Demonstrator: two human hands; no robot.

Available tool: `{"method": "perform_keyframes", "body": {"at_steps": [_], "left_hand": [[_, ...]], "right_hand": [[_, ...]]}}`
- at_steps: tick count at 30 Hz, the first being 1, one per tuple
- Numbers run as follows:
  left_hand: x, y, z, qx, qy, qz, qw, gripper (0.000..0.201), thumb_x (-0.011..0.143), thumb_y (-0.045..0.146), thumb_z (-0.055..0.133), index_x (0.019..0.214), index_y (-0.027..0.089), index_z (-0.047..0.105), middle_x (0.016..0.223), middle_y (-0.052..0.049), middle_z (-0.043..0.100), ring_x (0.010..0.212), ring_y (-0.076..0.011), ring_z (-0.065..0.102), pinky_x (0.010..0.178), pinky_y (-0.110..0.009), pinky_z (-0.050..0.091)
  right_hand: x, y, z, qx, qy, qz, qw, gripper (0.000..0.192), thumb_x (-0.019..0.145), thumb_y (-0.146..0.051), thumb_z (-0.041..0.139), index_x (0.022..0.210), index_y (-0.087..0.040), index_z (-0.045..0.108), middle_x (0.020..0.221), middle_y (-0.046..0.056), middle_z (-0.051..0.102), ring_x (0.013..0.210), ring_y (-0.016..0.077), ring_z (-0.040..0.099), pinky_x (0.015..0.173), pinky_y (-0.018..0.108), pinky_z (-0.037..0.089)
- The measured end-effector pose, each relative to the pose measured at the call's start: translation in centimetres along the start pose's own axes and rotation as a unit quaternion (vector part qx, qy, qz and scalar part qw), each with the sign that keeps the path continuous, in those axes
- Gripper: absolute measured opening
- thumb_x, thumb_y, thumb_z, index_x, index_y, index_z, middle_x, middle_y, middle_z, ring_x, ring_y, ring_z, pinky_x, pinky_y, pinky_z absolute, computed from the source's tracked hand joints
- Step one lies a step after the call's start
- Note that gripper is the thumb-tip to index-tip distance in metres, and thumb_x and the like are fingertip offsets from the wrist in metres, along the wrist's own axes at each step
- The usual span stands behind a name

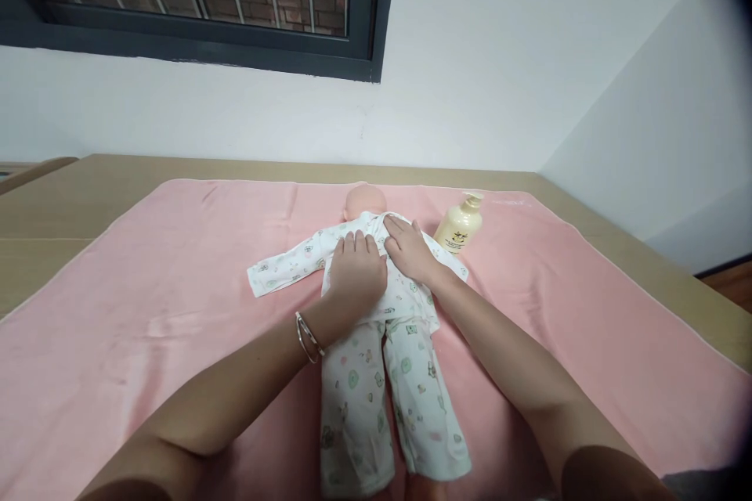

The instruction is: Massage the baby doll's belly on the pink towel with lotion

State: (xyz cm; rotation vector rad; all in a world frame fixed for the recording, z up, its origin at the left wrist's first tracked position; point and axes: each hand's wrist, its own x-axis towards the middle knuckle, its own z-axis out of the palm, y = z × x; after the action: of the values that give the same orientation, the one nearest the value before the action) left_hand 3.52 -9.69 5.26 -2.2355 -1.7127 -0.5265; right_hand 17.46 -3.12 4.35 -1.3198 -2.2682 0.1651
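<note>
A baby doll in white printed pajamas lies stretched out, its bare head toward the wall and its face not visible. My left hand rests on the upper torso, fingers pointing to the head, palm down. Beside it, my right hand lies flat on the other side of the upper torso, fingers extended. Both hands press on the cloth without gripping it. One pajama sleeve reaches out to the left, and the trouser legs extend toward me.
A cream pump bottle leans at the doll's right sleeve, beyond my right forearm. Pink sheeting covers much of the wooden table. Behind the table stands a white wall with a dark-framed window.
</note>
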Motion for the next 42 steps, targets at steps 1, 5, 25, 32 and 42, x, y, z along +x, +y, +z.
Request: {"method": "perform_keyframes", "body": {"at_steps": [1,5,25,32,42], "left_hand": [[0.2,-0.1,0.1,-0.009,-0.002,0.0,1.0,0.048,0.094,0.032,0.041,0.127,-0.001,0.053,0.131,-0.025,0.054,0.125,-0.037,0.048,0.105,-0.049,0.035],[1.7,-1.8,0.3,-0.074,-0.011,-0.012,0.997,0.049,0.096,0.038,0.034,0.12,0.003,0.058,0.127,-0.021,0.059,0.123,-0.0313,0.051,0.104,-0.044,0.038],[3.3,-4.3,2.8,-0.141,0.085,-0.027,0.986,0.033,0.094,0.025,0.039,0.115,0.012,0.061,0.115,-0.011,0.067,0.111,-0.0255,0.057,0.1,-0.04,0.041],[2.3,-3.9,2.3,-0.121,0.131,0.022,0.984,0.03,0.096,0.024,0.037,0.097,0.018,0.067,0.105,-0.008,0.069,0.102,-0.0228,0.059,0.094,-0.038,0.044],[2.6,-4.2,2.3,-0.086,0.082,-0.077,0.99,0.036,0.092,0.032,0.042,0.115,0.012,0.061,0.117,-0.013,0.065,0.113,-0.0272,0.057,0.1,-0.041,0.041]], "right_hand": [[0.0,-0.1,0.0,0.001,-0.005,0.0,1.0,0.049,0.09,-0.021,0.028,0.136,-0.013,0.044,0.143,0.014,0.044,0.132,0.0273,0.037,0.11,0.058,0.017],[-0.2,-1.2,-0.2,0.009,0.012,0.026,1.0,0.046,0.091,-0.019,0.029,0.133,-0.014,0.048,0.142,0.013,0.046,0.132,0.0265,0.038,0.111,0.06,0.015],[-0.4,-1.9,0.0,-0.011,0.04,0.044,0.998,0.038,0.098,-0.037,0.033,0.127,-0.018,0.049,0.134,0.011,0.054,0.126,0.0224,0.046,0.112,0.054,0.012],[-0.6,-1.4,0.5,0.023,0.032,0.043,0.998,0.042,0.098,-0.037,0.031,0.132,-0.018,0.046,0.14,0.012,0.047,0.133,0.023,0.036,0.112,0.053,0.014],[-0.5,-1.6,0.9,0.019,0.044,0.049,0.998,0.046,0.098,-0.039,0.032,0.137,-0.017,0.045,0.144,0.012,0.044,0.136,0.0218,0.034,0.114,0.051,0.013]]}}
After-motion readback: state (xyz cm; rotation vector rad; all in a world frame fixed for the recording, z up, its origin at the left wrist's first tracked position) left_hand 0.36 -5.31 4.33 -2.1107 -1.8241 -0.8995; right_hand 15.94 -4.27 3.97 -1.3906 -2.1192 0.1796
